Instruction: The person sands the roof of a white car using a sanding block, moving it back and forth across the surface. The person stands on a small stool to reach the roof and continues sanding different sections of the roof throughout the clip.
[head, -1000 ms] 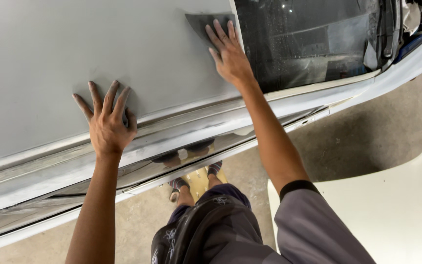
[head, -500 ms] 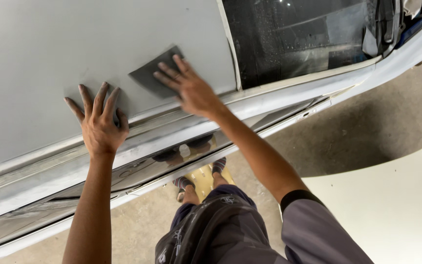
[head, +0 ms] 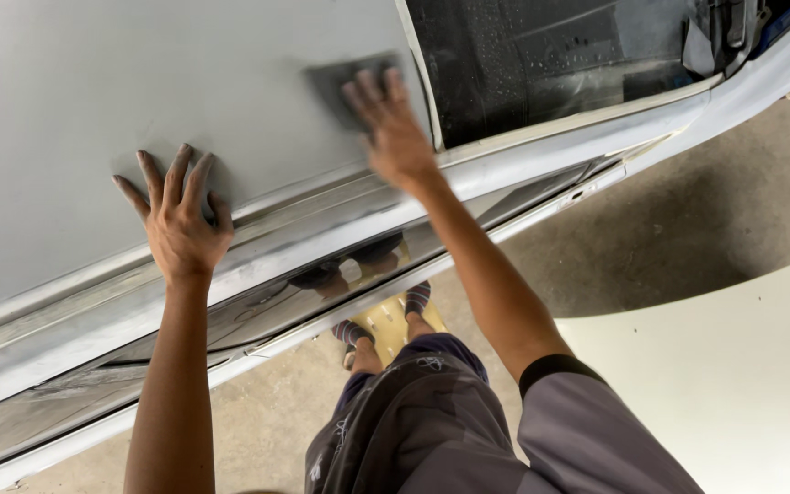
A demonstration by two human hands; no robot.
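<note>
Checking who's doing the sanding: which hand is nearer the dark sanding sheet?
Right. The right hand presses flat on the dark sanding sheet, beside the window. The left hand rests apart, lower on the grey panel.

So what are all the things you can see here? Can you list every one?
car body panel: one, matt grey, upper left
sanding sheet: one, dark grey, flat on the panel under the right fingers
car window: one, dark, top right
sill strip: one, silvery, below the panel
concrete floor: grey, right
loose panel: one, cream, lower right
left hand: flat on the panel, fingers spread
right hand: blurred, pressing the sheet
</note>
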